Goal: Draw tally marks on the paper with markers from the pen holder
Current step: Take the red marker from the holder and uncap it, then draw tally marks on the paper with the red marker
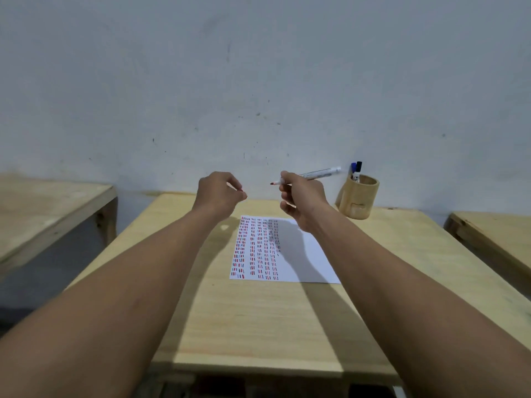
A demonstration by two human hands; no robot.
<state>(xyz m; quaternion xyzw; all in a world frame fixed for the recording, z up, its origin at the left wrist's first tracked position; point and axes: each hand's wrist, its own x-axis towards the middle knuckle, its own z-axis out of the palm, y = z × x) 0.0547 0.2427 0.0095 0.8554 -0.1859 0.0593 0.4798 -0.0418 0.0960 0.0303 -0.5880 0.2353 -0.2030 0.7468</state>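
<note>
Two hands raised over a table with paper and a pen holder.
The paper (301, 254) lies on the table (258, 317), right of its middle, with the pen holder (357, 196) behind it at the far right, near the wall (258, 81); two markers (356, 169) stand in it. Above the paper's far edge, the left hand (219, 195) is apart from the right hand (303, 198), which holds a marker (316, 174) pointing left.

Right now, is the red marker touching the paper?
No, the right hand holds the red marker in the air above the paper.
</note>
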